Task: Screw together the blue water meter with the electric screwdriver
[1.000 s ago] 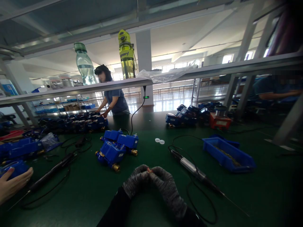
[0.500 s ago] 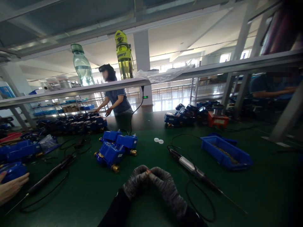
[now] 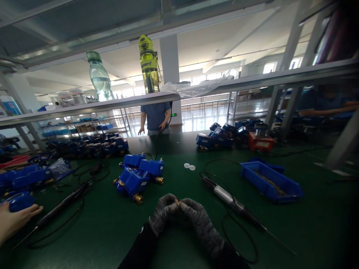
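Observation:
My left hand [image 3: 162,215] and my right hand [image 3: 200,224] wear grey knit gloves and meet low in the middle of the green table [image 3: 112,228]. Their fingertips pinch together on something small, too tiny to name. A cluster of blue meters with brass fittings [image 3: 138,175] lies just beyond my left hand. An electric screwdriver [image 3: 231,203] with a black cord lies to the right of my right hand.
A blue bin [image 3: 270,181] sits at right. Two white caps [image 3: 189,166] lie mid-table. Another person's bare hand [image 3: 14,220] touches a blue meter at far left, beside a second screwdriver [image 3: 60,203]. A person [image 3: 155,117] stands beyond the table. Bottles [image 3: 148,63] stand on the shelf.
The person beyond the table has straightened up and moved right, behind the shelf. The bare hand at left has shifted slightly. My gloved hands stay pinched together in place.

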The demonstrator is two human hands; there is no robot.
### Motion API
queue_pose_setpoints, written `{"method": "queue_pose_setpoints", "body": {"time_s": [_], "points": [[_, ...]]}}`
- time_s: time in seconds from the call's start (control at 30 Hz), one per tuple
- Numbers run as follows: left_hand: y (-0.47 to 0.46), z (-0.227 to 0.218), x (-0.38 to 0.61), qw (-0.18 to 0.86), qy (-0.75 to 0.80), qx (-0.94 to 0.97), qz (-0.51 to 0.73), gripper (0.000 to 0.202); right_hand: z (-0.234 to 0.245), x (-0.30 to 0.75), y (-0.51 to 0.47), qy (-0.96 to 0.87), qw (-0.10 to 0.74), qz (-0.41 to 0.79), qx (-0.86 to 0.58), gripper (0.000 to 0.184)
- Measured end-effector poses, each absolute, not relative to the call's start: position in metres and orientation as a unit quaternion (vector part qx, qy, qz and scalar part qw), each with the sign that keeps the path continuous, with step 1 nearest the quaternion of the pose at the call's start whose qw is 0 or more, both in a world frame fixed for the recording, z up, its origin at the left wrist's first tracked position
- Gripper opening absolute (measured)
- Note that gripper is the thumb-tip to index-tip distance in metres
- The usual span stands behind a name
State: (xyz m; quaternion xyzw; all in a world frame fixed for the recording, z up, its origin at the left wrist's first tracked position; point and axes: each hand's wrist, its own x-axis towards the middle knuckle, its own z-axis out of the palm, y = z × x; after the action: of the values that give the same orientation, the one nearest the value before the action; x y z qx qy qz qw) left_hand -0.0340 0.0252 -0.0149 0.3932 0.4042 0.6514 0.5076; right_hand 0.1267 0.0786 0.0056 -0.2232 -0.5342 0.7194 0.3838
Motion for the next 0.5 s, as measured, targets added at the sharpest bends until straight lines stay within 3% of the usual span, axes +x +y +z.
{"method": "queue_pose_setpoints", "body": {"time_s": [0.1, 0.27, 0.5], "points": [[0.027, -0.015, -0.032, 0.493, 0.404, 0.376, 0.672, 0.046, -0.002, 0.122, 0.085, -0.571, 0.413, 0.649, -0.287, 0.048], [0.029, -0.018, -0.031, 0.501, 0.402, 0.356, 0.679, 0.05, -0.017, 0.118, 0.091, -0.657, 0.393, 0.529, -0.366, 0.048], [0.029, -0.018, -0.027, 0.496, 0.4, 0.357, 0.683, 0.054, -0.024, 0.118, 0.094, -0.668, 0.375, 0.519, -0.378, 0.052]]}}
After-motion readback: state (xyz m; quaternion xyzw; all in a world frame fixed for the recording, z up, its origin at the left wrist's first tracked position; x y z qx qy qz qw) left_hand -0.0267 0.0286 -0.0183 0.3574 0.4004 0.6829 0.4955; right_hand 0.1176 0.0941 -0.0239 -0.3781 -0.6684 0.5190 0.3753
